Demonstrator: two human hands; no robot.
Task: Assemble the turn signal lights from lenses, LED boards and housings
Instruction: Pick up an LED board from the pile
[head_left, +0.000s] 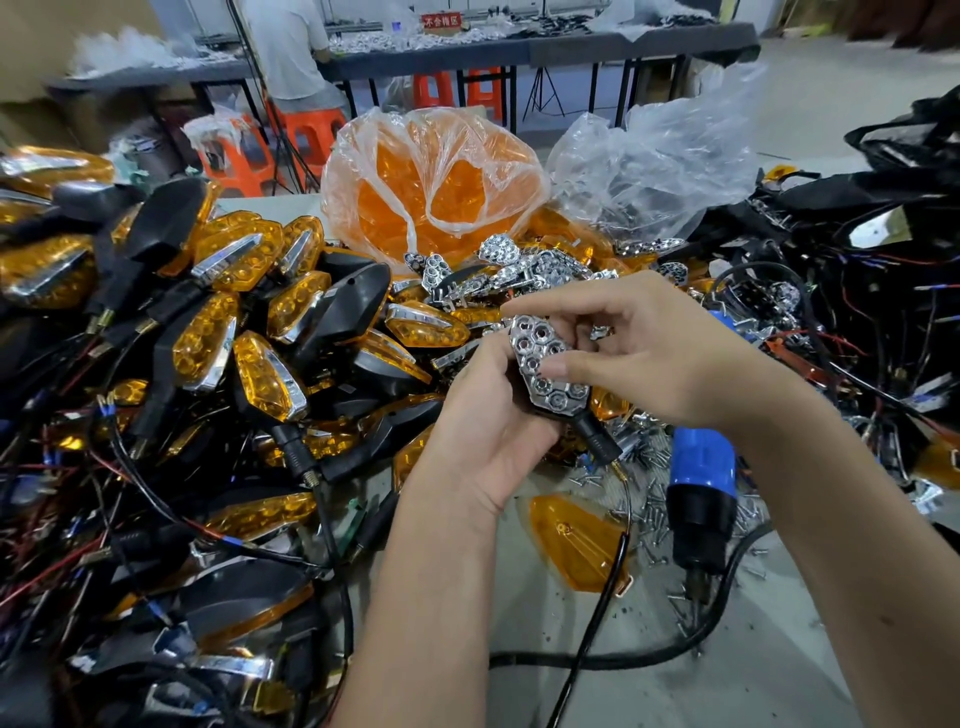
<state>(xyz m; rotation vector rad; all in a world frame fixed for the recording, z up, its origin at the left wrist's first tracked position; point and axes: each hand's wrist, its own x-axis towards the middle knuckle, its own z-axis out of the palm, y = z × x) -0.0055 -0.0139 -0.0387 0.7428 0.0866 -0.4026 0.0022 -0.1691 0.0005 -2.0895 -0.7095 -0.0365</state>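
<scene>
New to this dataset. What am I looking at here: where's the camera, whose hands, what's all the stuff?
There is one picture, from a wide-angle camera worn on a person's head, looking down at their own bare hands; no robot is involved. The left hand grips a black turn signal housing with a chrome honeycomb reflector in it. The right hand presses a thumb onto the reflector. On the table: a pile of finished amber lights at left, a bag of amber lenses behind, loose reflectors, one loose amber lens, scattered screws, a blue and black power tool, and wired black housings at right.
</scene>
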